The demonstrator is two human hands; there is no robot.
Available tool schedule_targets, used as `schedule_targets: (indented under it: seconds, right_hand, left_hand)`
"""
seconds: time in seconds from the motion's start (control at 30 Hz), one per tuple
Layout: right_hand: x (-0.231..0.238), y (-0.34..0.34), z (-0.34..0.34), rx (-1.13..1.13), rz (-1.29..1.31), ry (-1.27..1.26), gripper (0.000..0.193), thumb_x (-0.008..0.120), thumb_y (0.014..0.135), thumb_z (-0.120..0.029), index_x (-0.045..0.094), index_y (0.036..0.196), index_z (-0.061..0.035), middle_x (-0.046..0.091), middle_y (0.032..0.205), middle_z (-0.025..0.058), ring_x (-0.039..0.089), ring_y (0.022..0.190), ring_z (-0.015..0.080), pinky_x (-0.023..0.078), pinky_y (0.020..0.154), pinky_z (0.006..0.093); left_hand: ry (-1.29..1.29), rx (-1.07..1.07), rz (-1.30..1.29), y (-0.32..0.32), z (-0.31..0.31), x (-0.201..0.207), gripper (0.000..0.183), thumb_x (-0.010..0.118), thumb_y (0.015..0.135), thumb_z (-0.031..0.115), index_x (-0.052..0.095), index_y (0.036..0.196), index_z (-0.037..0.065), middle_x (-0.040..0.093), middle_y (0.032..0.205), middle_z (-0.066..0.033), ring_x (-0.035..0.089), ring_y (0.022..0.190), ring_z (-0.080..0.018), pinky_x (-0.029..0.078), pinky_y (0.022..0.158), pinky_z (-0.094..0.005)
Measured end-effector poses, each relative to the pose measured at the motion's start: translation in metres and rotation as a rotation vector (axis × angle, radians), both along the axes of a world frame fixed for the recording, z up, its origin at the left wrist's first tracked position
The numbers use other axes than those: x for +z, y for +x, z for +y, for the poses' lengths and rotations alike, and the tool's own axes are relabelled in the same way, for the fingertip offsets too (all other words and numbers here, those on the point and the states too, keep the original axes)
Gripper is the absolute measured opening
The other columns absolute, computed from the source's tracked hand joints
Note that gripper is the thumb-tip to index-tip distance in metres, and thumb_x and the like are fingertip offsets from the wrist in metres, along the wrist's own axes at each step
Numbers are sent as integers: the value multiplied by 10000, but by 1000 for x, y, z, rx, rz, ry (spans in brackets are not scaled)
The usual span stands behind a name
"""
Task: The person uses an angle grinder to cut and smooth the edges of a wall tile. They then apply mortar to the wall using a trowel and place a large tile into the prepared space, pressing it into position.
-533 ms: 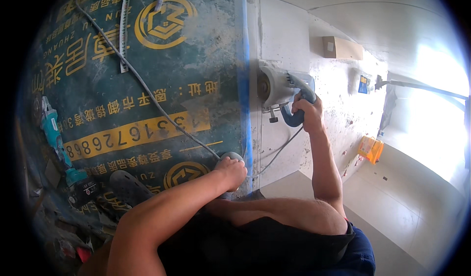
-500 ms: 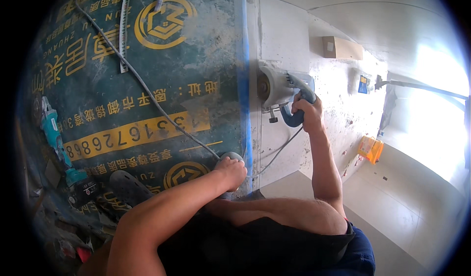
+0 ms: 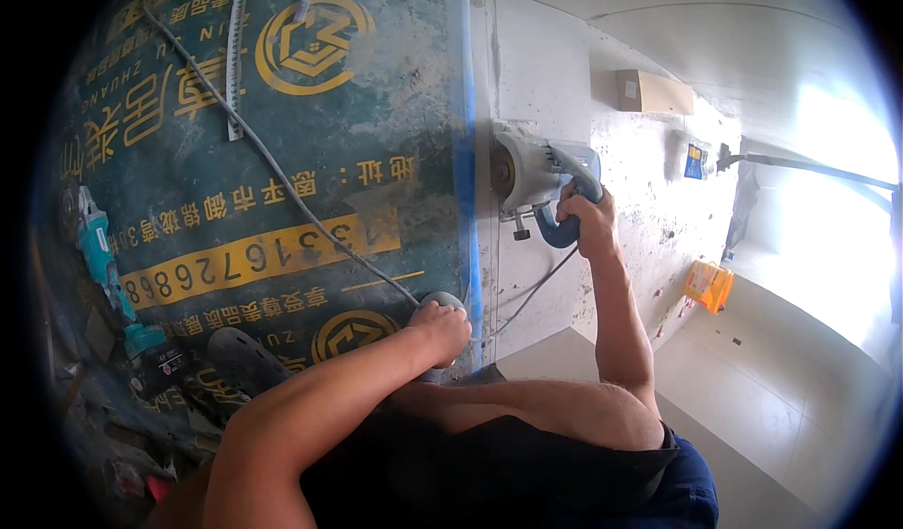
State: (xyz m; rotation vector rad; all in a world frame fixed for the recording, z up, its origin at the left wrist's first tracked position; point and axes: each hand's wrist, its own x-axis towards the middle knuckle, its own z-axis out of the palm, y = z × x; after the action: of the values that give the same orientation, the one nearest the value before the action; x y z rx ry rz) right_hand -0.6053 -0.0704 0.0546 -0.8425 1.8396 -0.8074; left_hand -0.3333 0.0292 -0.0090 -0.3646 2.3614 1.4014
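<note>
Right hand (image 3: 585,217) is wrapped tight around the blue handle of a handheld tile cutter (image 3: 538,183), which sits against the white tile (image 3: 541,78). Left hand (image 3: 440,327), just left of the tile's edge, is closed over a round grey knob (image 3: 440,300) on the green floor sheet (image 3: 282,153).

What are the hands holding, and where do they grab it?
The right hand grips the blue rear handle of a grey power saw. The left hand covers a round grey thing; what that is cannot be told.
</note>
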Motion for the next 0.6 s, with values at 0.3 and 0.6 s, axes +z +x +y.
schedule_targets:
  seconds: [0.3,0.6]
  right_hand:
    - [1,2,3,-19,-5,8,113,605,710,-39,603,806,21,578,681,88,566,611,178,465,600,296]
    - [1,0,6,13,8,12,110,600,711,-33,598,808,19,575,679,86,561,610,175,465,606,298]
  left_hand:
    - [-2,8,8,0,0,0,270,701,788,92,699,1058,87,661,1144,-116,636,1150,-267,480,960,-436]
    - [5,8,-3,0,-1,2,277,705,786,95,699,1062,91,659,1152,-113,633,1153,-264,474,967,-438]
